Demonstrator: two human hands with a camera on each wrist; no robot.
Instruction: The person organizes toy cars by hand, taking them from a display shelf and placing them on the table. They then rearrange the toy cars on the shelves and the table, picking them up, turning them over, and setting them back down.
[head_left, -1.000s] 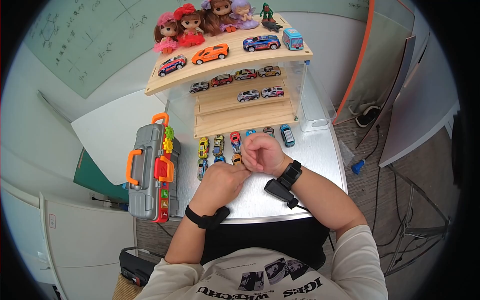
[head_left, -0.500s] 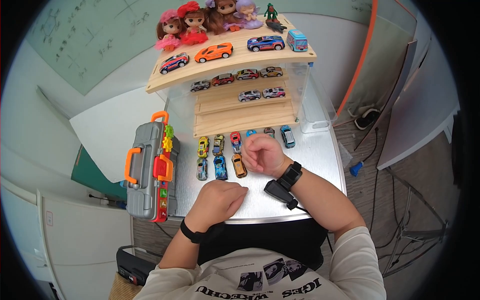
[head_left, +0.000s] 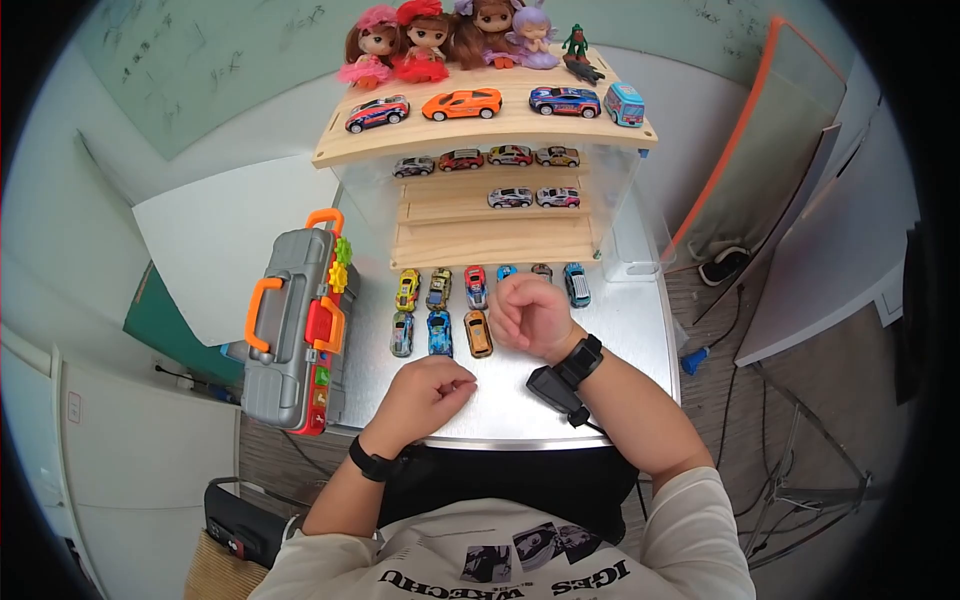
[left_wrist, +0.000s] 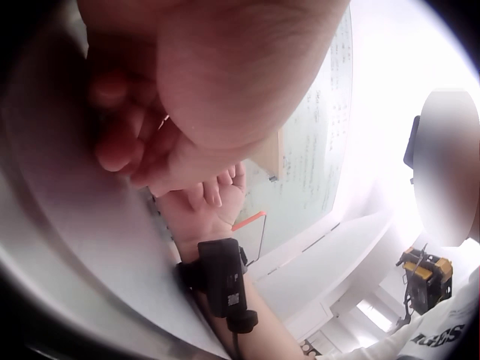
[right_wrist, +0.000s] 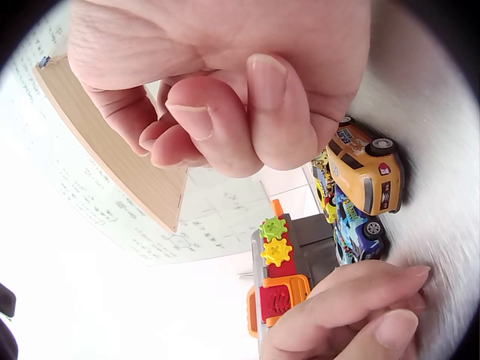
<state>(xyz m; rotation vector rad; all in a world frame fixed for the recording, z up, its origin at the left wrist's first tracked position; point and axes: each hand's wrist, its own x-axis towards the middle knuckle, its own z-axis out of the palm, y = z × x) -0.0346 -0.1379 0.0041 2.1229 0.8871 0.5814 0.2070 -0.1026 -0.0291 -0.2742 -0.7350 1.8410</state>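
My left hand (head_left: pixel 425 395) rests low over the silver table, fingers loosely bent and empty, just below a blue car (head_left: pixel 439 334). To its right, my right hand (head_left: pixel 533 318) lies palm up, loosely curled around nothing, beside an orange-yellow car (head_left: pixel 478 334). The right wrist view shows this car (right_wrist: pixel 366 171) behind my right hand's fingers (right_wrist: pixel 217 124), and my left hand (right_wrist: pixel 349 319) at the bottom. Two rows of small cars stand on the table, with part of the back row, including another blue car (head_left: pixel 507 272), partly hidden by my right hand.
Behind the cars stands a wooden tiered rack (head_left: pixel 490 250) with several cars, and dolls (head_left: pixel 425 45) on its top board. A grey toy toolbox (head_left: pixel 290 330) is at the left. A clear bin (head_left: pixel 635 255) stands at the right.
My left hand has drawn back from the orange-yellow car toward the table's near edge, uncovering it and the blue car beside it. My right hand has stayed about where it was.
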